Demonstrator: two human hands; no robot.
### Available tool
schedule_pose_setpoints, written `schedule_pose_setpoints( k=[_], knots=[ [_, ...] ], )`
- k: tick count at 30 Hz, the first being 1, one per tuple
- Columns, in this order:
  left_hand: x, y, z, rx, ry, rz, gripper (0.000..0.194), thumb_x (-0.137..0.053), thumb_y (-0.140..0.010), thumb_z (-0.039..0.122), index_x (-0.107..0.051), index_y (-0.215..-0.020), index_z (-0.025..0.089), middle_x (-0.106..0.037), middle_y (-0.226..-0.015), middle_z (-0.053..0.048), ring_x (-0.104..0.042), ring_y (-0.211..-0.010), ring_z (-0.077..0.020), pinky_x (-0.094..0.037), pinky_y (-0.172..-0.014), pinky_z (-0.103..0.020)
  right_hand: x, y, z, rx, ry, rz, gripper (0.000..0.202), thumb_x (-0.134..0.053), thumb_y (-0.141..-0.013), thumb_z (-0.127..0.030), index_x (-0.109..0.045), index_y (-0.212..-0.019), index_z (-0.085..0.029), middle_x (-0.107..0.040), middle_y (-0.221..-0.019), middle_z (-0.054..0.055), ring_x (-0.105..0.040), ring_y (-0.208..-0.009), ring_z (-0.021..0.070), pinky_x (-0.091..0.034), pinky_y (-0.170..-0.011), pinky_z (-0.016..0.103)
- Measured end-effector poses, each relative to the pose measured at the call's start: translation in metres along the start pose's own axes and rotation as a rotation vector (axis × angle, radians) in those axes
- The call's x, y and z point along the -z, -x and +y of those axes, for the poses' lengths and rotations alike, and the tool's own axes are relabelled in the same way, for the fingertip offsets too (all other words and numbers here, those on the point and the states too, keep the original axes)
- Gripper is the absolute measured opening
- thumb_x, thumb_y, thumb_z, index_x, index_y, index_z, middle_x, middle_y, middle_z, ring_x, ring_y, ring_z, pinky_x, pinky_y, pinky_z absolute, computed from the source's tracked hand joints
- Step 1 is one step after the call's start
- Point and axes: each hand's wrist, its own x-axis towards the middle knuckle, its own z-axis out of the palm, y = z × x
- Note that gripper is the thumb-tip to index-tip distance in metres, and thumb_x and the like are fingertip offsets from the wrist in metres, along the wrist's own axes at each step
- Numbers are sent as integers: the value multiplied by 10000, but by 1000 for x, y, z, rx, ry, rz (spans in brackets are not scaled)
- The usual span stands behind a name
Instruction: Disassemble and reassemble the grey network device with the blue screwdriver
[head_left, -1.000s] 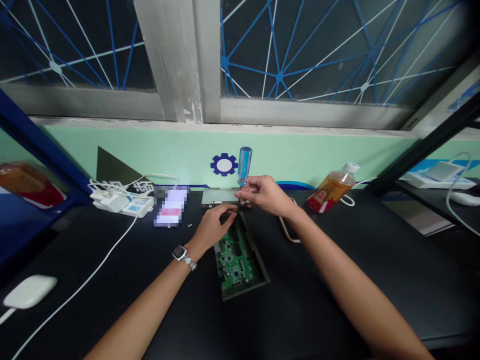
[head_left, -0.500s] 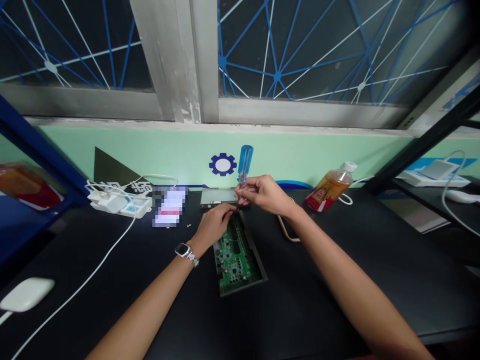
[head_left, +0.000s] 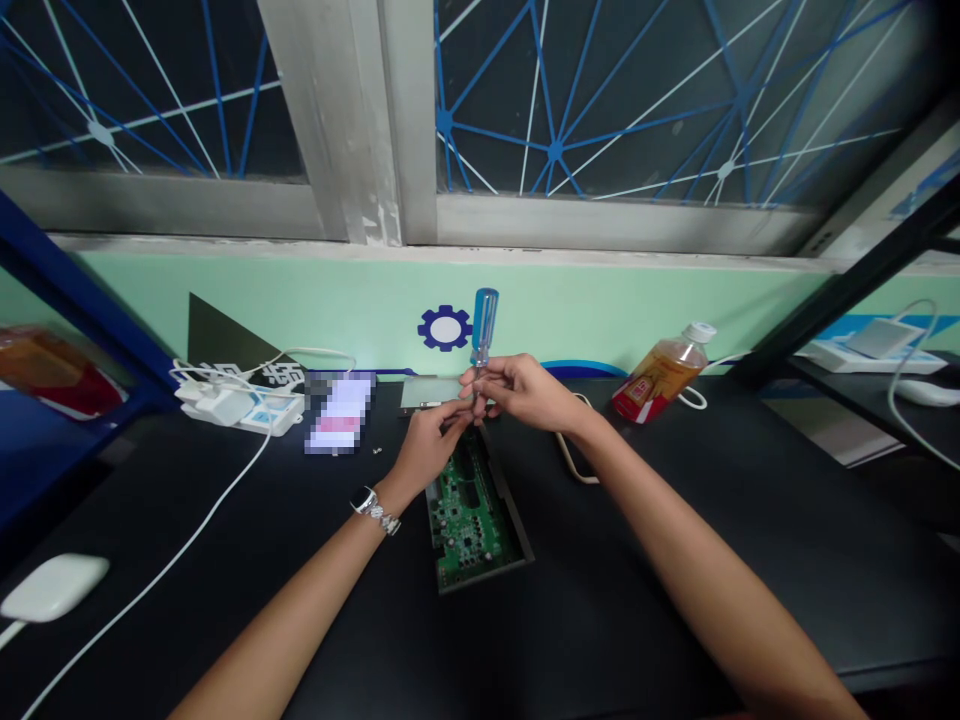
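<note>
Head view: the person's right hand [head_left: 525,392] is pinching the metal shank of a blue-handled screwdriver [head_left: 484,325], fingers curled together around it, handle standing upright above the fist. The left hand [head_left: 426,447] is reaching up to the same spot, fingertips bunched against the lower shaft just under the right hand; the tip itself is hidden, and whether anything is nipped between those fingertips I cannot tell. A wristwatch [head_left: 373,508] is sitting on the left wrist. Both hands are hovering over the far end of a green circuit board [head_left: 469,520], which is lying in a shallow dark tray on the black table [head_left: 637,580], near the middle. A grey metal cover [head_left: 427,393] is lying just behind the hands by the wall. Left of that, a blurred phone [head_left: 339,412], a tiny screw [head_left: 377,451] beside it, and a white power strip [head_left: 240,405] with cables. A tipped drink bottle [head_left: 664,374] is resting well to the right. A white mouse [head_left: 52,587] is sitting at the near left edge.
</note>
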Motion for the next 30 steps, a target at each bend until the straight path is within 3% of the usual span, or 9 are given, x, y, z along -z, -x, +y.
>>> schedule_pose_setpoints(
  k=[5, 9, 20, 24, 27, 30],
  knots=[
    [-1, -1, -3, 21, 61, 64, 176, -656, -910, 297, -734, -986, 159, -785, -958, -72, -744, -875, -214, -589, -866, -340, -3, -1, 1, 29, 166, 114, 145, -625, -885, -260, -634, -980, -151, -695, -687, 15, -679, -595, 146, -524, -573, 258],
    [0, -2, -4, 43, 70, 78, 195, -684, -891, 341, -731, -950, 162, -782, -934, -76, -742, -857, -215, -596, -837, -343, -4, -3, 6, 8, 125, 102, 173, -657, -871, -328, -600, -834, -169, -695, -652, 30, -682, -603, 162, -534, -548, 265],
    [-4, -15, -4, 59, 120, 24, 125, -672, -867, 249, -691, -936, 148, -765, -803, -46, -729, -745, -193, -574, -722, -299, -3, 1, 0, -62, 52, 9, 258, -670, -873, -391, -636, -995, -166, -697, -830, 43, -691, -618, 141, -531, -472, 227],
    [-10, -18, -7, 50, 61, 20, 98, -633, -847, 167, -684, -765, 150, -746, -730, -28, -709, -695, -184, -555, -693, -285, -6, 0, -1, -64, 27, -42, 241, -648, -888, -379, -650, -1002, -167, -712, -891, 46, -687, -616, 127, -519, -463, 215],
    [-14, -18, -10, 73, 69, 21, 124, -656, -839, 185, -691, -725, 150, -764, -759, -49, -726, -739, -210, -571, -725, -312, -8, -1, 0, -64, 73, -34, 233, -626, -901, -381, -689, -905, -157, -724, -799, 44, -678, -604, 132, -515, -473, 221],
    [-13, -15, -7, 102, 162, -24, 141, -684, -858, 273, -738, -864, 143, -788, -864, -76, -748, -824, -232, -592, -786, -347, -5, -2, 3, -77, 100, 98, 224, -685, -862, -381, -686, -890, -158, -686, -625, 17, -654, -543, 138, -515, -478, 237]
  ],
)
